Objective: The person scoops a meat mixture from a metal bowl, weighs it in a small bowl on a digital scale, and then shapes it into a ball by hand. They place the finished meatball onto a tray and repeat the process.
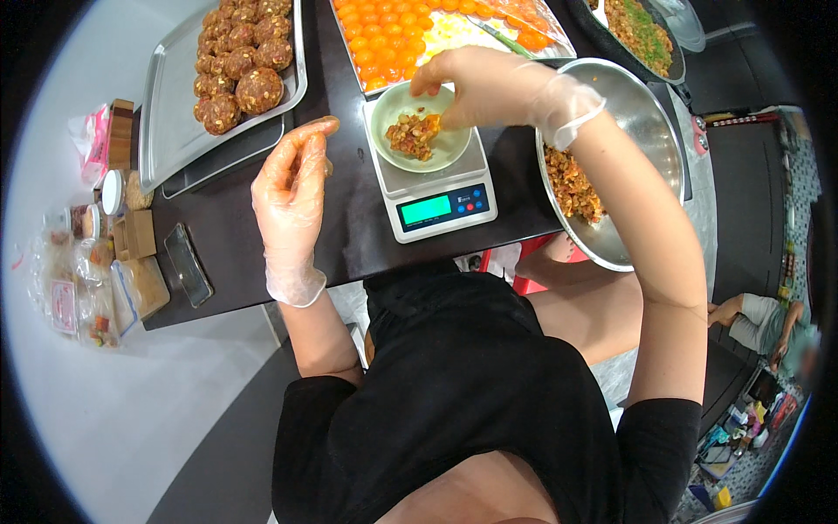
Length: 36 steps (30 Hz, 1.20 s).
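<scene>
A pale green bowl (441, 155) sits on the white kitchen scale (410, 224), whose display glows green. Inside lies a clump of brown-orange nutty filling (413, 137). My right hand (476, 87), in a clear plastic glove, reaches over the bowl from the right, fingers spread at its far rim and inner side; the filling lies beside the fingertips. My left hand (292, 179) hovers left of the scale in a shiny, greasy clear glove. Its fingers are loosely bent, with nothing seen in them. More filling (572, 188) lies in a large steel bowl (650, 140) at the right, partly hidden by my right forearm.
Brown nutty balls (240, 61) cover part of a metal tray (166, 131) at far left. Behind the scale, a tray holds orange egg yolks (380, 44). A phone (188, 266) and packaged goods (96, 288) lie left. A dark pan (642, 39) stands at far right.
</scene>
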Each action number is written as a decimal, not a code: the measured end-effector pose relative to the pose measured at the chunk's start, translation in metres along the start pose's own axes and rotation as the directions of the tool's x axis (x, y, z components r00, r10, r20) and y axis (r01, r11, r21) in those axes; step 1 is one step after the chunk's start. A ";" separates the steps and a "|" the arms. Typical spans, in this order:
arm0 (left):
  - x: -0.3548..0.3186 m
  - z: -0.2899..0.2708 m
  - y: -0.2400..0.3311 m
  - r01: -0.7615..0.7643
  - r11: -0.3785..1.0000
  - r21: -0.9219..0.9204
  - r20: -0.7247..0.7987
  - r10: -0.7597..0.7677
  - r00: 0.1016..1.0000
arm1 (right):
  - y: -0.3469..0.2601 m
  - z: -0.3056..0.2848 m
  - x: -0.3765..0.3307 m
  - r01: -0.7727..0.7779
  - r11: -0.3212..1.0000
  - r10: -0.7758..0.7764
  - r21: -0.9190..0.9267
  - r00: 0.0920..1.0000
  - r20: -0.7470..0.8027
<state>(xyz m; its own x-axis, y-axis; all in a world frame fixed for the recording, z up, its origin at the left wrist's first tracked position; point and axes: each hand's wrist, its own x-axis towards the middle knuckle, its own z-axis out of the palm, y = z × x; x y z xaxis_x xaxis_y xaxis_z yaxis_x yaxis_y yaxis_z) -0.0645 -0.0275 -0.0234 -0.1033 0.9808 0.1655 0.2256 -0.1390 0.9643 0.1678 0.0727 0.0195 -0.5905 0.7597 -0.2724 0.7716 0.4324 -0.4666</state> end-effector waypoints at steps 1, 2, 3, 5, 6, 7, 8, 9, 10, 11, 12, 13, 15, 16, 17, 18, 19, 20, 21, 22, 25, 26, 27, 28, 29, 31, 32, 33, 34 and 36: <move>0.001 0.001 0.001 0.001 1.000 -0.002 0.006 -0.001 1.000 | -0.006 0.004 -0.001 0.008 0.999 -0.007 -0.036 1.000 0.027; 0.000 0.003 0.002 0.002 1.000 -0.005 0.012 -0.002 1.000 | -0.012 0.009 0.000 0.018 0.997 -0.014 -0.073 0.998 0.055; 0.000 0.004 0.003 0.004 1.000 -0.008 0.019 -0.004 1.000 | -0.014 0.017 0.003 0.011 0.998 -0.007 -0.067 0.998 0.058; 0.000 0.004 0.005 0.048 0.998 -0.045 0.028 -0.047 0.998 | -0.021 0.029 0.016 0.057 0.987 -0.044 -0.151 0.995 0.086; 0.000 0.005 0.006 0.068 0.995 -0.067 0.040 -0.065 0.997 | -0.019 0.039 0.021 0.069 0.980 -0.055 -0.185 0.995 0.078; 0.000 0.006 0.007 0.058 0.997 -0.052 0.026 -0.057 0.998 | -0.020 0.045 0.025 0.067 0.977 -0.049 -0.203 0.995 0.089; -0.001 0.005 0.005 0.054 0.997 -0.048 0.026 -0.053 0.998 | -0.021 0.049 0.029 0.064 0.973 -0.042 -0.222 0.994 0.101; -0.002 0.003 0.003 0.051 0.998 -0.046 0.026 -0.050 0.998 | -0.022 0.052 0.031 0.061 0.969 -0.035 -0.241 0.993 0.114; -0.002 0.002 0.001 0.047 0.998 -0.044 0.026 -0.046 0.999 | -0.022 0.053 0.030 0.058 0.971 -0.040 -0.232 0.996 0.083; -0.002 0.001 0.000 0.052 0.998 -0.036 0.025 -0.051 0.998 | -0.022 0.054 0.029 0.054 0.973 -0.044 -0.223 0.998 0.052; -0.002 0.001 0.000 0.055 0.998 -0.028 0.027 -0.055 0.998 | -0.021 0.056 0.028 0.048 0.976 -0.045 -0.212 0.999 0.018; -0.001 0.001 0.001 0.058 0.998 -0.019 0.032 -0.058 0.998 | -0.019 0.058 0.029 0.033 0.979 -0.034 -0.203 0.999 -0.004; -0.001 0.006 0.007 0.070 0.997 -0.041 0.033 -0.068 0.997 | -0.020 0.059 0.030 0.005 0.983 -0.014 -0.183 0.999 -0.047; 0.000 0.008 0.010 0.076 0.996 -0.052 0.033 -0.074 0.997 | -0.020 0.054 0.028 0.001 0.988 -0.010 -0.153 0.998 -0.056; 0.002 0.010 0.008 0.055 0.997 -0.061 0.031 -0.053 0.998 | -0.018 0.046 0.024 -0.006 0.993 -0.002 -0.122 0.998 -0.066; 0.003 0.011 0.003 0.035 0.997 -0.069 0.019 -0.033 0.999 | -0.018 0.035 0.019 -0.003 0.996 -0.003 -0.093 0.997 -0.072; 0.005 0.014 0.001 0.017 0.997 -0.079 0.015 -0.016 1.000 | -0.015 0.023 0.009 0.020 0.999 -0.024 -0.027 0.989 -0.148; 0.007 0.022 0.005 0.035 0.987 -0.158 0.016 -0.033 0.999 | -0.009 0.009 -0.001 0.035 0.998 -0.024 0.049 0.979 -0.202; 0.007 0.036 0.016 0.054 0.971 -0.231 0.006 -0.054 0.999 | -0.011 -0.009 -0.015 -0.006 0.999 0.015 0.047 0.979 -0.201; 0.006 0.052 0.025 0.070 0.949 -0.308 0.006 -0.071 0.997 | -0.002 -0.023 -0.027 -0.019 0.999 0.024 0.026 0.973 -0.231; 0.004 0.113 0.032 0.332 0.720 -0.609 0.346 -0.135 0.928 | 0.010 -0.053 -0.078 -0.173 0.984 0.175 0.031 0.954 -0.242; 0.003 0.137 0.030 0.489 0.558 -0.670 0.496 -0.154 0.855 | 0.015 -0.056 -0.092 -0.198 0.980 0.187 -0.014 0.946 -0.264; 0.004 0.160 0.031 0.624 0.379 -0.683 0.639 -0.102 0.762 | 0.022 -0.059 -0.106 -0.224 0.975 0.216 -0.008 0.948 -0.232; 0.005 0.182 0.033 0.746 0.196 -0.636 0.759 -0.016 0.651 | 0.029 -0.060 -0.118 -0.252 0.968 0.247 -0.001 0.948 -0.202; 0.005 0.203 0.036 0.808 0.014 -0.590 0.807 -0.020 0.590 | 0.037 -0.056 -0.127 -0.272 0.957 0.249 -0.095 0.946 -0.208; -0.001 0.233 0.040 0.809 0.063 -0.585 0.809 -0.030 0.587 | 0.049 -0.055 -0.153 -0.315 0.949 0.306 -0.020 0.935 -0.180; -0.003 0.243 0.039 0.818 0.072 -0.571 0.816 -0.057 0.575 | 0.055 -0.055 -0.165 -0.291 0.957 0.285 0.004 0.936 -0.205; -0.008 0.249 0.040 0.834 0.057 -0.548 0.833 -0.052 0.551 | 0.060 -0.054 -0.179 -0.308 0.941 0.334 0.142 0.914 -0.230; -0.011 0.254 0.041 0.848 0.042 -0.528 0.847 -0.047 0.530 | 0.064 -0.055 -0.192 -0.311 0.910 0.379 0.275 0.891 -0.249; -0.016 0.262 0.043 0.879 0.030 -0.476 0.878 -0.027 0.477 | 0.075 -0.052 -0.208 -0.287 0.868 0.434 0.404 0.835 -0.339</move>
<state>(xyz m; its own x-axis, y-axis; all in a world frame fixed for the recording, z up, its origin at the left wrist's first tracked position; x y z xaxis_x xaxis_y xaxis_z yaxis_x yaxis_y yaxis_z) 0.2002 -0.0137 -0.0392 0.7957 0.5920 -0.1284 -0.5454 0.7924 0.2734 0.3609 -0.0272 0.0847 -0.0776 0.9865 -0.1442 0.7441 -0.0389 -0.6669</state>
